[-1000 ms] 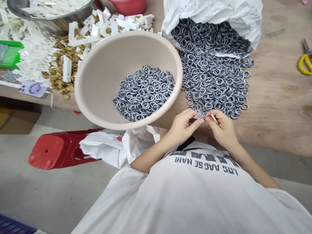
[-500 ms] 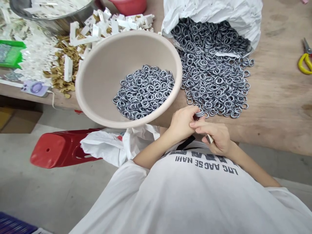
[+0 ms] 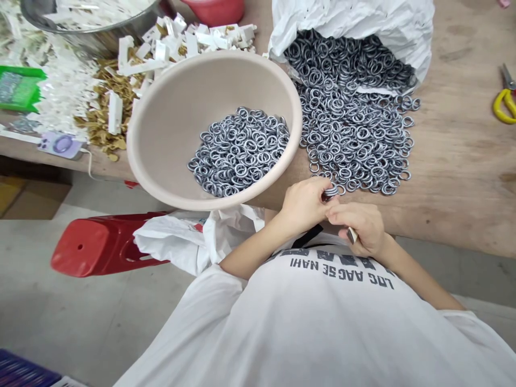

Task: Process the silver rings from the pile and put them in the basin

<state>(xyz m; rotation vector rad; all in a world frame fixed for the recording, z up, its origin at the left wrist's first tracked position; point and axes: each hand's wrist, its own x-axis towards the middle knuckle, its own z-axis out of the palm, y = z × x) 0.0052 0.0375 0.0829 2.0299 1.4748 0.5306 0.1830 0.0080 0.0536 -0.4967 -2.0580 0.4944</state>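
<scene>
My left hand (image 3: 304,203) is closed around a few grey metal rings (image 3: 331,191) at the table's near edge. Against its fingertips rests my right hand (image 3: 366,224), curled around a slim tool (image 3: 352,235); only a flat, pale end with a dark face sticks out, so its kind is hidden. Just beyond the hands a heap of the same rings (image 3: 358,140) spreads over the table, spilling from a white sack (image 3: 355,16). To the left, a large beige basin (image 3: 161,123) holds another pile of rings.
White plastic parts (image 3: 115,113) and brown pieces (image 3: 94,126) crowd the table's left, beside a metal bowl (image 3: 100,33) and a phone (image 3: 60,144). Yellow-handled scissors (image 3: 503,107) lie far right. A red stool (image 3: 84,247) stands below the basin.
My right hand has shifted slightly right, with the tool in its grip. My left hand stays closed on the rings, nearly in place.
</scene>
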